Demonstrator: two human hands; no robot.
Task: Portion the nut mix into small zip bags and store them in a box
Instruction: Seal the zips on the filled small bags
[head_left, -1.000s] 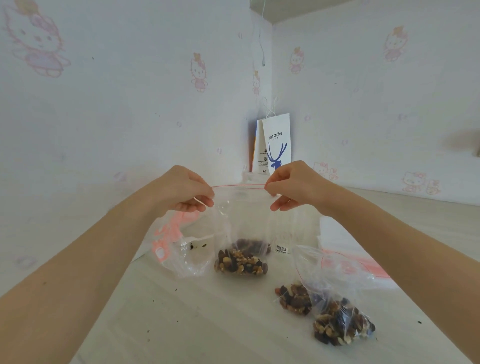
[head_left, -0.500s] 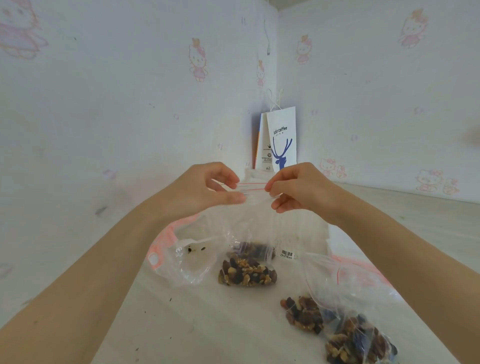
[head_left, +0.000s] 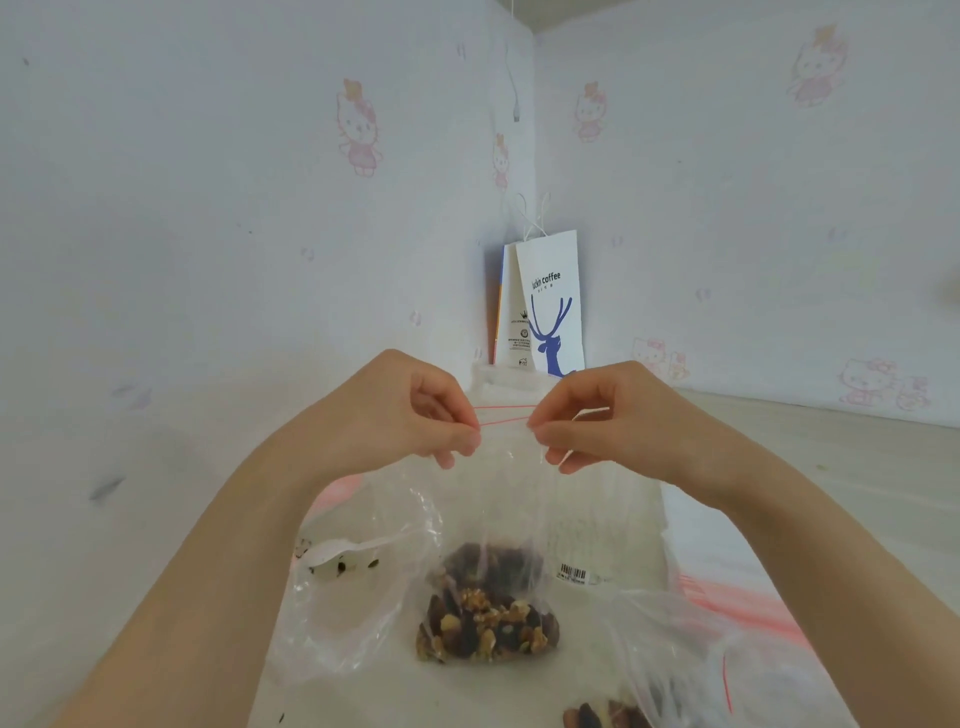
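A clear zip bag (head_left: 498, 499) with a red zip line hangs upright over the white table, a portion of nut mix (head_left: 485, 621) resting in its bottom. My left hand (head_left: 410, 415) pinches the left part of the zip strip and my right hand (head_left: 597, 415) pinches the right part, a short stretch of red line showing between them. A translucent white box (head_left: 608, 519) with a barcode label stands just behind the bag. A second filled zip bag (head_left: 691, 680) lies at the bottom right, partly cut off.
A crumpled, nearly empty clear bag (head_left: 353, 587) with a few crumbs lies at the left. A stack of flat pink-lined zip bags (head_left: 737, 597) lies to the right. A white paper coffee bag (head_left: 550, 306) leans in the wall corner behind.
My hands have moved closer together along the zip strip; the left hand slid rightward toward the right hand. The camera tilted down a little.
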